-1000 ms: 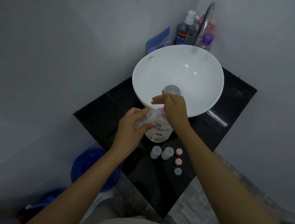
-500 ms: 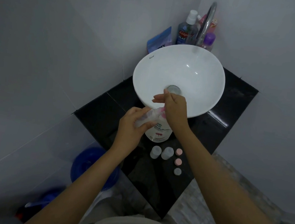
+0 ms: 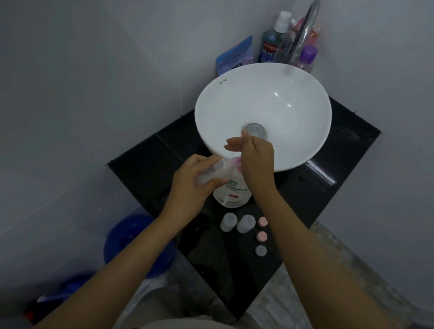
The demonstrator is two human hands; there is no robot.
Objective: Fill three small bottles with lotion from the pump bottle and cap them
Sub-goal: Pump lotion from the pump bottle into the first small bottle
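Observation:
My left hand [image 3: 192, 186] grips a small clear bottle [image 3: 213, 172], tilted with its mouth under the pink pump nozzle [image 3: 235, 162]. My right hand [image 3: 256, 161] rests on top of the pump head of the white lotion bottle [image 3: 232, 195], with two fingers stretched out to the left. The pump head itself is hidden under that hand. Two more small bottles [image 3: 237, 223] stand open on the black counter [image 3: 328, 205] in front of the lotion bottle. Beside them lie two pink caps [image 3: 262, 228] and one grey cap [image 3: 260, 250] in a row.
A white basin [image 3: 293, 113] with a curved tap [image 3: 306, 30] sits behind the lotion bottle. Mouthwash and other toiletry bottles [image 3: 273, 42] crowd the back corner. A blue bucket [image 3: 130, 238] stands on the floor left of the counter. Walls close in on both sides.
Both hands and the bottles stay where they were; only the view has shifted slightly.

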